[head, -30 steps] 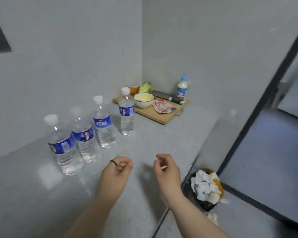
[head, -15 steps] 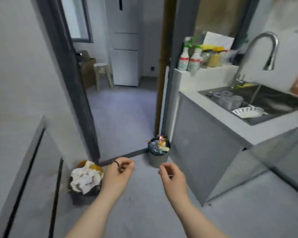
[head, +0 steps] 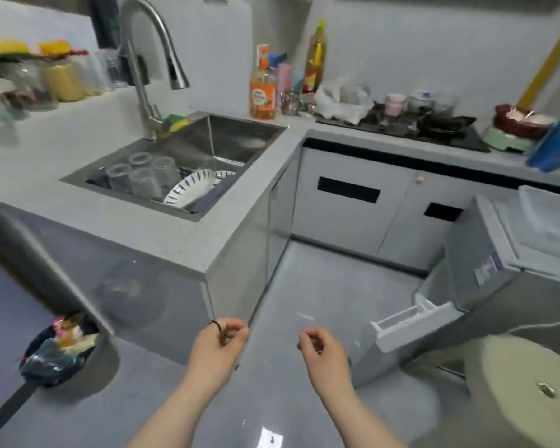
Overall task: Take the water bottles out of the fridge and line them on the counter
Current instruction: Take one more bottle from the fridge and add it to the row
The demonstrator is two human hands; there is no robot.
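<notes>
No water bottle and no fridge appear in this view. My left hand and my right hand hang side by side over the grey floor at the bottom centre. Both have their fingers curled in loosely and hold nothing. A dark ring sits on a left-hand finger. The grey counter with the steel sink lies ahead and to the left of my hands.
Glasses and a striped plate lie in the sink under a tall tap. Bottles and a hob crowd the back counter. A washing machine with its drawer pulled out stands right, a round stool beside it, a waste bin at left.
My view has swung right, from the counter with the lined-up bottles, past the doorway, to the sink corner. Both hands have stayed curled and empty in front of me.
</notes>
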